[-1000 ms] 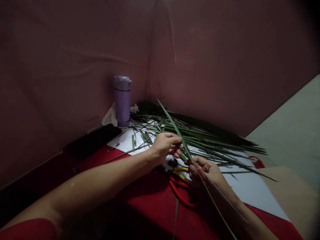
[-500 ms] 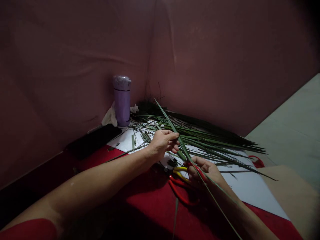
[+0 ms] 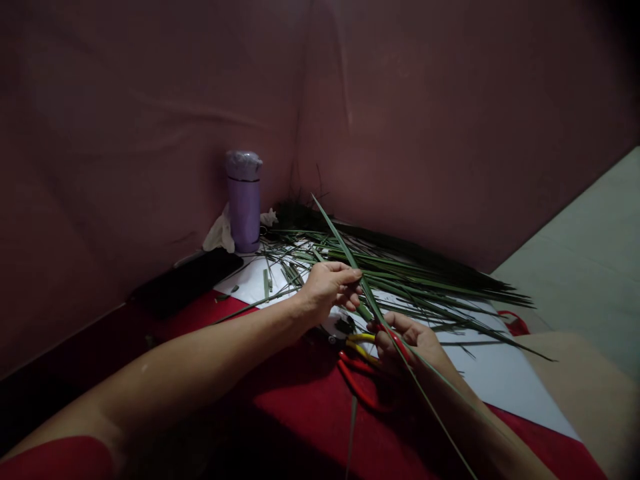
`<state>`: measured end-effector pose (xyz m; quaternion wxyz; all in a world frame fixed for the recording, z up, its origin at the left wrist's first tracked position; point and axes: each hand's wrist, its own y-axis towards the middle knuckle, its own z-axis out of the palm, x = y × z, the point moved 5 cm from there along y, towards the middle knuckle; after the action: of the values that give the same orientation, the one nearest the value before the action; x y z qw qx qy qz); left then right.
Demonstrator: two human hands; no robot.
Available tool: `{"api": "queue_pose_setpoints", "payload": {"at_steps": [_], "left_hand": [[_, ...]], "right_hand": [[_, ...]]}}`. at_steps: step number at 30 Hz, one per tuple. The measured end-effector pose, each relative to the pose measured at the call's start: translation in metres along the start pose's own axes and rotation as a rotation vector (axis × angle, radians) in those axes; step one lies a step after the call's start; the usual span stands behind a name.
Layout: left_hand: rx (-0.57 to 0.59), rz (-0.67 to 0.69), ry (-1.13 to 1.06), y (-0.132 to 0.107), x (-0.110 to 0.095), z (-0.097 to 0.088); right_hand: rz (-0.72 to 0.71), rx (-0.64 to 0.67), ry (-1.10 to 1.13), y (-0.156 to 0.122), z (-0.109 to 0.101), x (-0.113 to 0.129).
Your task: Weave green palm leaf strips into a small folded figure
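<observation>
Between finger and thumb of my left hand (image 3: 330, 290) is a long green leaf blade (image 3: 351, 260), pinched near its middle, its pointed tip rising up and left. My right hand (image 3: 407, 337) is closed around the lower part of the same leaf, whose thin strips trail down over the wrist. Just below the hands lies a cutting tool with red and yellow handles (image 3: 363, 390), resting over the red surface. Part of a red handle shows against the right fingers; whether they also grip it, I cannot tell. The tool's dark head is partly hidden.
A pile of long green leaves (image 3: 425, 270) spreads over a white sheet (image 3: 525, 393) behind my hands. At the back left stand a purple bottle (image 3: 244, 213) and a crumpled white tissue (image 3: 220, 232), with a dark flat object (image 3: 187, 283) in front. Pink walls close the corner.
My left hand has shifted very slightly right and down along with the leaf, whose tip has moved a little to the right. My right hand stays almost where it was.
</observation>
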<state>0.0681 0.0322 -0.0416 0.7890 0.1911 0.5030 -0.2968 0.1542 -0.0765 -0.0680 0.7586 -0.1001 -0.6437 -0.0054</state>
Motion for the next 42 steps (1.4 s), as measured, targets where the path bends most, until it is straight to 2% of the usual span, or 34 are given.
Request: {"api": "queue_pose_setpoints", "payload": {"at_steps": [7, 16, 28, 35, 42], "left_hand": [[0.039, -0.027, -0.002, -0.0014, 0.0032, 0.0020], [-0.057, 0.034, -0.017, 0.0032, -0.0043, -0.0067], [-0.043, 0.011, 0.028, -0.0006, 0.0011, -0.0010], [-0.042, 0.016, 0.019, -0.0003, 0.0007, -0.0017], [-0.014, 0.004, 0.012, -0.0020, 0.0036, 0.0016]], "right_hand": [[0.017, -0.027, -0.004, 0.0010, -0.0019, 0.0009], [0.034, -0.026, 0.010, -0.0001, -0.0017, 0.0028], [0.001, 0.007, 0.023, -0.0003, 0.0015, 0.0040], [-0.001, -0.045, -0.008, 0.0014, -0.0010, 0.0009], [-0.003, -0.021, 0.089, 0.0030, 0.0011, -0.0010]]}}
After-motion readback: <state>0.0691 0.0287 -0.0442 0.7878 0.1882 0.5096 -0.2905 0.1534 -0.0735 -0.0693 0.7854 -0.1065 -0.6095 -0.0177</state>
